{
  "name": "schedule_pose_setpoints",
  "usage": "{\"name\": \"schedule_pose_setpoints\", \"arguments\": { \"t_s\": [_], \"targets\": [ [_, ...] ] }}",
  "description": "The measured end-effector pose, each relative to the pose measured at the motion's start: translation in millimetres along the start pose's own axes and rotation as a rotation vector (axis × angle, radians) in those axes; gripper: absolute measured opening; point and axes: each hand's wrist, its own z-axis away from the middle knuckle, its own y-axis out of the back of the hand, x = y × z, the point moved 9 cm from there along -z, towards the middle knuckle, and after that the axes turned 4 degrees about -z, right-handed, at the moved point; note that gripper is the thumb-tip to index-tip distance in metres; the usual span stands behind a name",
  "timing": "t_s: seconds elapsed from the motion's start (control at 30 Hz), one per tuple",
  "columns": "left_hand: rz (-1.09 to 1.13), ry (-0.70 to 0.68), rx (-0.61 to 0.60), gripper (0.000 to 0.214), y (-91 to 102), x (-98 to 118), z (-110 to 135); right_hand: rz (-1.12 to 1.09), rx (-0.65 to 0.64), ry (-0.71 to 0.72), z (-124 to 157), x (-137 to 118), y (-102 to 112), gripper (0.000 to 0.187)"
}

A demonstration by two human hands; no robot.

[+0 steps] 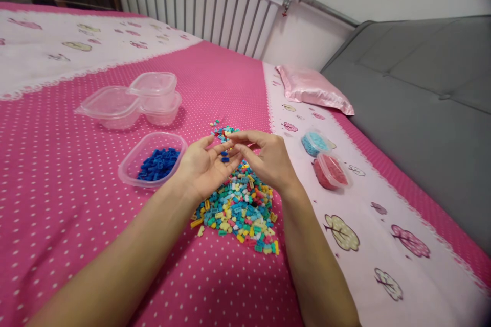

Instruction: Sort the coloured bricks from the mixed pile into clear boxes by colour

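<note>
A heap of small mixed-colour bricks lies on the pink dotted bedspread in front of me. My left hand is held palm up over the heap's far edge, fingers spread, with a few dark blue bricks resting on its fingers. My right hand is palm down beside it, its fingertips reaching onto the left hand's fingers. A clear tub of dark blue bricks sits just left of my left hand.
Stacked empty clear tubs and a lid lie further back on the left. A tub of light blue bricks and a tub of red bricks stand on the right. A pink pillow and grey headboard lie beyond.
</note>
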Motion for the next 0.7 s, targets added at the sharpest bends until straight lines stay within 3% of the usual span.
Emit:
{"name": "schedule_pose_setpoints", "arguments": {
  "t_s": [0.17, 0.23, 0.47, 0.7],
  "targets": [
    [-0.038, 0.007, 0.061, 0.043, 2.2, 2, 3, 0.052, 0.151, -0.131, 1, 22, 20, 0.027],
    [-0.05, -0.03, 0.077, 0.044, 3.4, 7, 4, 0.117, 0.143, -0.223, 3, 37, 22, 0.028],
    [-0.066, -0.103, 0.106, 0.048, 7.5, 17, 5, 0.465, -0.187, -0.572, 18, 96, -8, 0.027],
    [-0.076, -0.112, 0.104, 0.05, 7.3, 19, 5, 0.559, -0.401, -0.592, 25, 107, -28, 0.019]
  ]
}}
